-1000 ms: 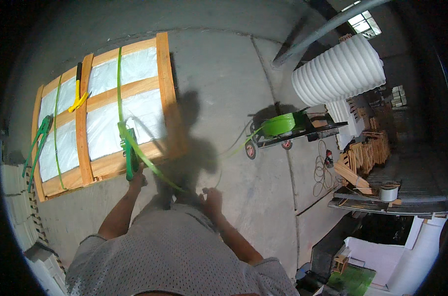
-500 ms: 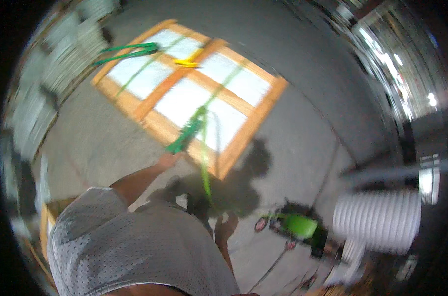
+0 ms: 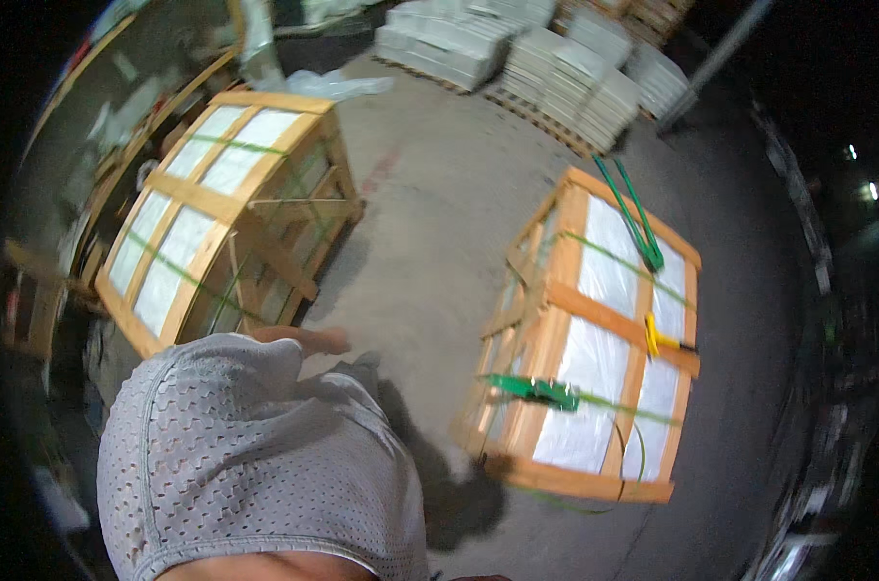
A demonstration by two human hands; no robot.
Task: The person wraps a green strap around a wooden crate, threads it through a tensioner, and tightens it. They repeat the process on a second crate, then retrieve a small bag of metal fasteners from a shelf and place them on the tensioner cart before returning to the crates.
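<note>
My left hand (image 3: 334, 341) hangs beside my body, apart from both crates; blur hides how its fingers lie. My right hand is out of view. To the right stands a wooden crate (image 3: 672, 489) with white wrapped contents and green straps. A green strap tensioner (image 3: 546, 391) sits on a strap at its near end. Farther along its top lie a green long-handled tool (image 3: 649, 254), its handles past the edge, and a yellow tool (image 3: 652, 339) with a dark end. A loose loop of strap (image 3: 621, 455) curls at the crate's near end.
A second strapped wooden crate (image 3: 192, 197) stands at left, with concrete floor (image 3: 420, 252) between the two. Pallets with stacked pale slabs (image 3: 565, 82) are at the back, next to a slanting metal pole (image 3: 715, 68). Clear plastic sheeting (image 3: 338, 85) lies near the left crate's far end.
My view has turned left, bringing in the second crate and the slab pallets. My left hand has come away from the tensioner. My right hand has left the view.
</note>
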